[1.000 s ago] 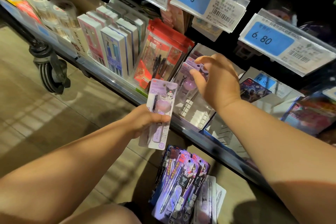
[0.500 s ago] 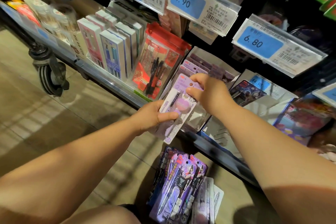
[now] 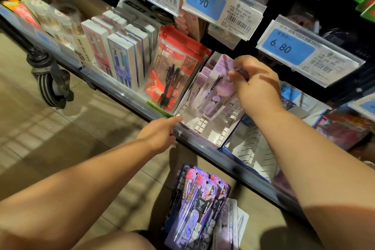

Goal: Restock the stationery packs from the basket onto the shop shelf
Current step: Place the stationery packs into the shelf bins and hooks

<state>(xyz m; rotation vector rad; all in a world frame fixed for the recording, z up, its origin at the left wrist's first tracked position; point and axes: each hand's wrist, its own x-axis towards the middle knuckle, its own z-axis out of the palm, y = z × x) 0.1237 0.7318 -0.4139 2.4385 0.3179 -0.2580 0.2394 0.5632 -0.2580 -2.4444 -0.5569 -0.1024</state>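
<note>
Your right hand pinches the lilac plastic pen blister pack inside the white slotted display tray; left hand, straight-fingered and empty, at its front corner. Miss a slot and it could topple forward.

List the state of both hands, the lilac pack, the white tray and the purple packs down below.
white tray: front slots bare.
lilac pack: leaning back, foot in the white tray, held at its top.
right hand: pinches the lilac pack's top edge.
left hand: open, holds nothing, index finger stretched toward the white tray's front corner.
purple packs: piled flat, low in view, not yet shelved.
</note>
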